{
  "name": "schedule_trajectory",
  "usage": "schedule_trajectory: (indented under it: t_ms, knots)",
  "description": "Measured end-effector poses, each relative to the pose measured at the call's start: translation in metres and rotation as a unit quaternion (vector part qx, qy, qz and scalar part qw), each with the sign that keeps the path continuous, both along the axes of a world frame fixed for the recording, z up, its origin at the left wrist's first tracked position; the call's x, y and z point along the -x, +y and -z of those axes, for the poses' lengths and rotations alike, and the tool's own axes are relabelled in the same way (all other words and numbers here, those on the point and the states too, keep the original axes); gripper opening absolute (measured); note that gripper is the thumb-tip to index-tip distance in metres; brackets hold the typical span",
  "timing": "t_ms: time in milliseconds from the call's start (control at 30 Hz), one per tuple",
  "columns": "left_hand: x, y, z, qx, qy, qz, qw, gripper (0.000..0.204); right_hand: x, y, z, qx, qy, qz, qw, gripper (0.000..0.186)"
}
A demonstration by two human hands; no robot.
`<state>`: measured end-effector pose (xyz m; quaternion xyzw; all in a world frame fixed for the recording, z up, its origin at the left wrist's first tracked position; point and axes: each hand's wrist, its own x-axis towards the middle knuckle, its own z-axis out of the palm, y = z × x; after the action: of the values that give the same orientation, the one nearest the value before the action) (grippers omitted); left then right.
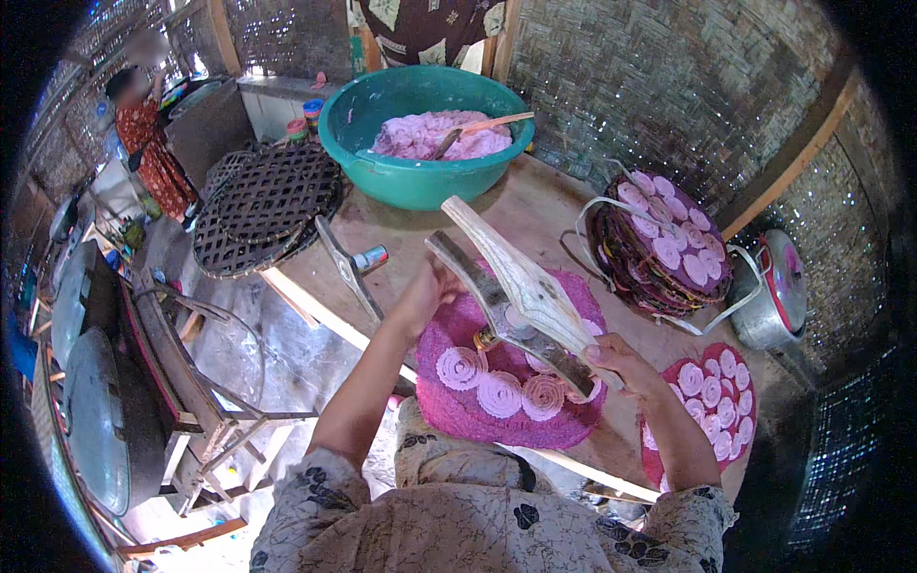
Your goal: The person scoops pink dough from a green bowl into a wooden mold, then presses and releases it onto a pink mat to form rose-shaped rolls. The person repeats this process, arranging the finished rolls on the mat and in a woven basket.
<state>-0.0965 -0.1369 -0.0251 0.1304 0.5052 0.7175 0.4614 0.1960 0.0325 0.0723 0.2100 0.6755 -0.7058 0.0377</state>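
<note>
Both hands hold a wooden hand press with a pale upper bar and a darker lower bar, tilted over a pink mat. My right hand is closed round its near right end. My left hand curls at the lower bar's far left end, its fingers partly hidden. Under the press hangs a small round metal part. Pale pink dough coils lie along the mat's near side; the press and my right hand hide other parts of the mat.
A green basin at the back holds pink dough and a wooden paddle. Dark woven trays and a wooden tool lie left. Stacked coil-covered mats, another mat and a pot stand right. A person stands far left.
</note>
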Motion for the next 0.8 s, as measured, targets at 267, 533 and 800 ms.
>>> schedule_trajectory:
  t_ms: [267,533,800]
  knots:
    - [-0.044,-0.032,0.028,0.054,0.137,0.144,0.978,0.077,0.003,-0.004,0.012,0.0,0.053,-0.015,0.998,0.045]
    - [-0.04,-0.034,0.05,0.103,0.23,0.131,0.959,0.067,0.008,-0.005,0.036,0.062,0.027,-0.003,0.998,0.043]
    - [-0.053,-0.064,0.044,0.17,0.527,0.011,0.832,0.055,0.006,-0.01,0.038,0.047,0.052,0.016,0.997,0.041]
